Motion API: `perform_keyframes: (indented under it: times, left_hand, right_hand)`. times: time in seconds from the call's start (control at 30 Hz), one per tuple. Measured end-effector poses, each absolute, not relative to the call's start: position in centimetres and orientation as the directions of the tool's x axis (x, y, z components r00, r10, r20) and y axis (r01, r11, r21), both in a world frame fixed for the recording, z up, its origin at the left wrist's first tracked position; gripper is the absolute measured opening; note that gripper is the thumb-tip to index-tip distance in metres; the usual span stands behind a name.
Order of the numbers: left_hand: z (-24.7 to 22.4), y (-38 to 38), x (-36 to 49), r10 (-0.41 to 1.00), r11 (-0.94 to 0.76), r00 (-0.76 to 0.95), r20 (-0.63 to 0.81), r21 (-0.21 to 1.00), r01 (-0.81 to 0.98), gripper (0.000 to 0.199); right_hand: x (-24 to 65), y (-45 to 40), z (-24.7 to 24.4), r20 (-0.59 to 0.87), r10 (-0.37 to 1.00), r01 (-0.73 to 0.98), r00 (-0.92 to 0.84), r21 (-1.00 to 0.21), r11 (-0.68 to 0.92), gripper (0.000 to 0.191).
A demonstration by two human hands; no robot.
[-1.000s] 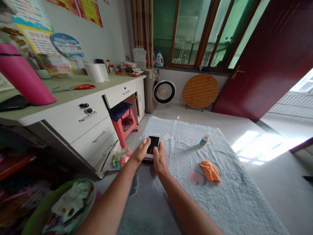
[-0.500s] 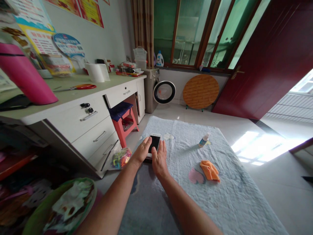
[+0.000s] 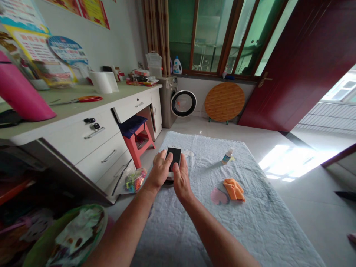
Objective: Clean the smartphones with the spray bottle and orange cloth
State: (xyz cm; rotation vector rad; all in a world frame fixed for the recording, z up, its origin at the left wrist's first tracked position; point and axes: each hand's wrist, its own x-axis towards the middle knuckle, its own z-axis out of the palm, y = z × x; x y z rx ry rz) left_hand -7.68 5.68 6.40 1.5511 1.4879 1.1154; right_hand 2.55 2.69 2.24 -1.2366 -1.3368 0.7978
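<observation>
The phone (image 3: 176,152), screen up, sits between both hands above the blue blanket (image 3: 200,226). The left hand (image 3: 158,171) clasps one edge, thumb on the glass, its fingers showing now where they were hidden half a second ago. The right hand (image 3: 182,178), half-curled, holds the opposite edge. Rightward lies an orange cloth (image 3: 234,190), then, farther off, a small bottle (image 3: 227,157).

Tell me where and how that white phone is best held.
Probably grip the phone by its two long edges, left hand from the left, right hand from the right: it is flat and narrow, with its dark screen facing up.
</observation>
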Motion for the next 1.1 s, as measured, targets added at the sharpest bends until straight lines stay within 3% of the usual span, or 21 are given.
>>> perform_keyframes:
  times: [0.13,0.23,0.4,0.5,0.67,0.83,1.0,1.1]
  left_hand:
    - [8.0,3.6,-5.0,0.996,-0.070,0.070,0.061,0.989,0.134,0.064]
    - [8.0,2.1,-2.4,0.974,-0.066,0.217,0.066,0.998,-0.009,0.068]
    - [6.2,0.5,1.1,0.929,0.080,0.365,-0.061,0.996,-0.037,0.089]
    - [4.6,0.4,2.0,0.891,0.126,0.447,-0.079,0.989,-0.076,0.097]
    - [1.2,1.0,2.3,0.885,-0.083,0.464,-0.034,0.970,0.230,0.131]
    - [-0.1,1.3,2.8,0.902,-0.282,0.426,0.066,0.837,0.468,0.122]
    - [0.2,1.4,3.5,0.912,-0.331,0.409,0.022,0.627,0.705,0.109]
    - [0.0,1.4,3.5,0.915,-0.334,0.404,0.003,0.569,0.752,0.111]
  right_hand:
    - [6.0,1.1,4.1,0.315,0.947,0.085,0.067,-0.947,0.309,0.058]
    - [9.1,0.1,3.9,0.227,0.970,-0.030,0.089,-0.973,0.230,0.058]
    - [13.4,-0.4,2.0,0.146,0.942,0.130,0.303,-0.985,0.111,0.053]
    - [15.0,0.2,0.9,0.129,0.948,0.262,0.291,-0.964,0.051,0.049]
    - [16.1,0.8,-0.1,0.170,0.935,0.401,0.311,-0.915,0.033,0.048]
    - [16.8,0.3,0.2,0.180,0.966,0.630,0.186,-0.776,0.023,0.040]
    - [17.4,-0.1,1.0,0.158,0.984,0.745,0.084,-0.666,0.043,0.033]
    - [18.2,-0.2,1.7,0.161,0.982,0.810,0.095,-0.586,0.017,0.032]
